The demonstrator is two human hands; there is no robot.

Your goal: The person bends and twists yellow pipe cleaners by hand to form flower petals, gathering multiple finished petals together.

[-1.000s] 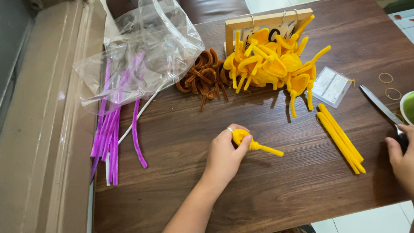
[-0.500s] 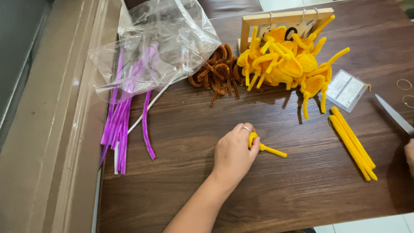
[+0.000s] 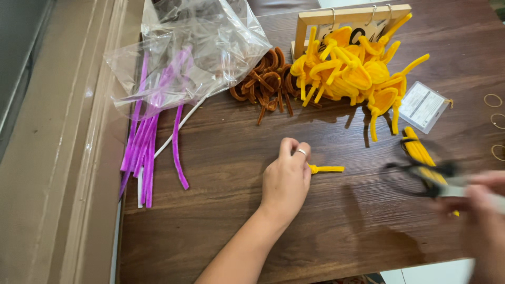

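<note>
At frame centre, the left hand (image 3: 286,179) pinches a short fuzzy yellow pipe-cleaner piece (image 3: 326,169), jutting rightward. At lower right, the blurred right hand (image 3: 481,210) grips black-handled scissors (image 3: 426,176).

- The left hand (image 3: 286,179) is bare, with a thin silver ring on one finger.
- Its forearm shows no sleeve.
- The right hand (image 3: 481,210) is bare too, blurred; any ring or sleeve cannot be made out.
</note>
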